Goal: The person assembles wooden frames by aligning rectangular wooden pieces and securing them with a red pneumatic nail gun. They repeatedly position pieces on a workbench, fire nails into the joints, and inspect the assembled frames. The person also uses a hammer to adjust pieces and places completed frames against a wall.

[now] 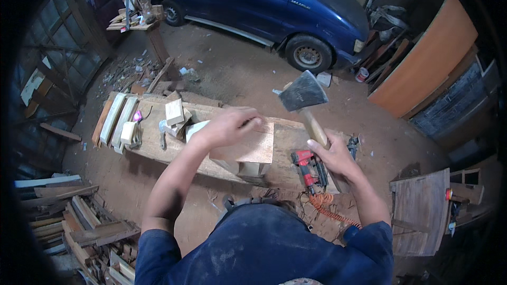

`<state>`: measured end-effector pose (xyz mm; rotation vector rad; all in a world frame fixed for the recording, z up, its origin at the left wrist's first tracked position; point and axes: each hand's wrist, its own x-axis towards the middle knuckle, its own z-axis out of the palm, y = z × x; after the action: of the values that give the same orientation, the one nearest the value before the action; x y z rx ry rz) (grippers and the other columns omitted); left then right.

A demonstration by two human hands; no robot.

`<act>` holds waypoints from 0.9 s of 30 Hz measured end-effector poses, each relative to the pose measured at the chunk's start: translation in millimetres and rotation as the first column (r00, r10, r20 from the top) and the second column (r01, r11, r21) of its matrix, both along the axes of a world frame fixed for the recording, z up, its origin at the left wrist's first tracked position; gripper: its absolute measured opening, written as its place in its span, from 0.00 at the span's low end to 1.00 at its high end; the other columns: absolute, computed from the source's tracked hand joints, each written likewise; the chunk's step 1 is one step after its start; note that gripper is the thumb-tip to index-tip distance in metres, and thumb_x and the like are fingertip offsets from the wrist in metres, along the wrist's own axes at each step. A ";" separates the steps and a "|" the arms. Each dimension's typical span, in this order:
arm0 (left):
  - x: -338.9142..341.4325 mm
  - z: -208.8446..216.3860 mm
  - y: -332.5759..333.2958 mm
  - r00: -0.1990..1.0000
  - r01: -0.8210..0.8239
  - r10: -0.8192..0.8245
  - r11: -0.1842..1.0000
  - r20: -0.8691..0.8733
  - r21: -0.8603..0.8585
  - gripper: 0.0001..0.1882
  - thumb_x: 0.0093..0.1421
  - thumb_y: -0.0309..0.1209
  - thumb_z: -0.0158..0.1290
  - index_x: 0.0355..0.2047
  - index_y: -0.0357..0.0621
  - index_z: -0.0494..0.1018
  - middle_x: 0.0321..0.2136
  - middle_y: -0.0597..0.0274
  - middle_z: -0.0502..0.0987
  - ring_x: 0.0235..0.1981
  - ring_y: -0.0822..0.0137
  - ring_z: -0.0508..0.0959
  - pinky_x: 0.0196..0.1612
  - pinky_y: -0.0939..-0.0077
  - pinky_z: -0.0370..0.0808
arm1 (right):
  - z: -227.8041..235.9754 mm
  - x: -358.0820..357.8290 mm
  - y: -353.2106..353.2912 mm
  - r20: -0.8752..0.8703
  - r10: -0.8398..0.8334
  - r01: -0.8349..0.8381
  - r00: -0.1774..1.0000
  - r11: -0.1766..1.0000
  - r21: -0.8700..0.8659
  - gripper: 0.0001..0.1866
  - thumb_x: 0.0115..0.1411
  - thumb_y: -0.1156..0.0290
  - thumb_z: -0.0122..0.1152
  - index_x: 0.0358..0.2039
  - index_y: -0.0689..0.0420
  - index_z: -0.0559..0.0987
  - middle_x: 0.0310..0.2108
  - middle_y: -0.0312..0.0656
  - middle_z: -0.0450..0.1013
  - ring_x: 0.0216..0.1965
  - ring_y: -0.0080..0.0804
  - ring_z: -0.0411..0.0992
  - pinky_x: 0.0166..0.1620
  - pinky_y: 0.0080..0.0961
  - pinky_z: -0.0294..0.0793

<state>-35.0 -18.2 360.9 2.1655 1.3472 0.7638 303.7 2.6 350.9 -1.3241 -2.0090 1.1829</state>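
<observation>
My right hand [335,153] is wrapped round the wooden handle of a hatchet [304,95], which is raised with its broad grey head up and away from me. Below it, a wooden box [251,150] of pale boards rests on the long wooden bench [200,119]. Over the left part of the box hovers my left hand [227,126], its fingers curled together; whatever they may hold is too small to make out. A red and black nail gun [305,168] lies on the bench near my right hand, with an orange coiled hose [325,206] running from it.
Small wood blocks [174,112] and stacked slats [119,116] occupy the bench's left end. Scrap wood [90,232] is piled at lower left. A blue van [253,5] stands beyond the bench. An orange-brown panel [430,55] leans at right, above a wooden cabinet [422,211].
</observation>
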 end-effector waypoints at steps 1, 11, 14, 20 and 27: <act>8.1 -3.3 9.3 0.999 0.047 -0.046 0.999 0.010 -0.013 0.16 0.70 0.40 0.50 0.44 0.40 0.80 0.40 0.47 0.82 0.45 0.43 0.80 0.49 0.52 0.75 | 15.9 -4.0 -8.5 0.043 -0.006 0.010 0.999 0.995 -0.103 0.22 0.68 0.56 0.64 0.46 0.65 0.76 0.28 0.36 0.75 0.26 0.21 0.72 0.33 0.24 0.74; 5.4 -0.7 9.0 0.988 0.078 -0.080 0.997 -0.135 -0.021 0.11 0.52 0.24 0.59 0.37 0.44 0.79 0.38 0.47 0.83 0.45 0.43 0.80 0.47 0.51 0.76 | 123.7 -29.4 -77.2 0.433 0.154 -0.172 0.888 0.985 0.002 0.27 0.68 0.46 0.58 0.47 0.61 0.79 0.29 0.55 0.79 0.33 0.51 0.81 0.40 0.42 0.77; 11.3 -12.3 13.3 0.998 0.063 -0.061 0.992 -0.025 0.112 0.12 0.49 0.22 0.59 0.36 0.43 0.78 0.36 0.49 0.83 0.44 0.43 0.81 0.47 0.52 0.76 | 95.5 -21.2 -75.4 0.638 0.211 -0.259 0.740 0.966 -0.019 0.26 0.67 0.47 0.59 0.48 0.60 0.79 0.29 0.58 0.78 0.35 0.56 0.80 0.40 0.45 0.77; 2.6 -12.9 13.9 0.997 0.078 -0.079 0.997 0.015 0.013 0.11 0.53 0.22 0.56 0.39 0.42 0.78 0.36 0.46 0.82 0.43 0.41 0.80 0.45 0.50 0.75 | 111.5 -41.8 -82.2 0.412 0.079 -0.150 0.908 0.978 0.144 0.26 0.68 0.47 0.58 0.44 0.62 0.78 0.30 0.60 0.78 0.34 0.59 0.79 0.40 0.47 0.76; 2.3 -10.3 14.1 0.997 0.033 -0.038 0.997 -0.065 -0.068 0.11 0.64 0.32 0.51 0.41 0.42 0.79 0.37 0.43 0.82 0.43 0.40 0.79 0.45 0.48 0.74 | 85.6 -39.8 -74.5 0.558 0.165 -0.187 0.813 0.982 -0.019 0.27 0.68 0.48 0.58 0.44 0.64 0.78 0.32 0.61 0.78 0.36 0.59 0.80 0.42 0.47 0.77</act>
<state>-32.7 -4.1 350.6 2.1737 1.3433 0.6303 264.0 -71.9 436.5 -1.6334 -2.5991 0.8827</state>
